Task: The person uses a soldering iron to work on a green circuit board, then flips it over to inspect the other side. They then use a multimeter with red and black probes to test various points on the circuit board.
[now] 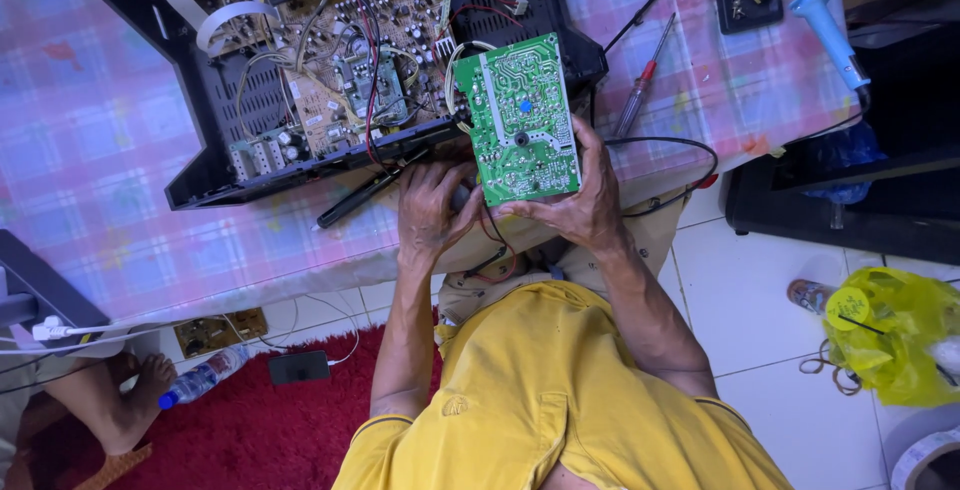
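Green circuit board (520, 120) clamped between both hands, left (432, 208) and right (578, 200).

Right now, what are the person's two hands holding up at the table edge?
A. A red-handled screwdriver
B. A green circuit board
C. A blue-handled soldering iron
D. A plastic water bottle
B. Both the left hand and the right hand grip the green circuit board, its trace side facing the camera; the soldering iron and screwdriver lie untouched on the table.

A green circuit board (520, 118), solder side up, lies tilted at the opened black chassis's edge.
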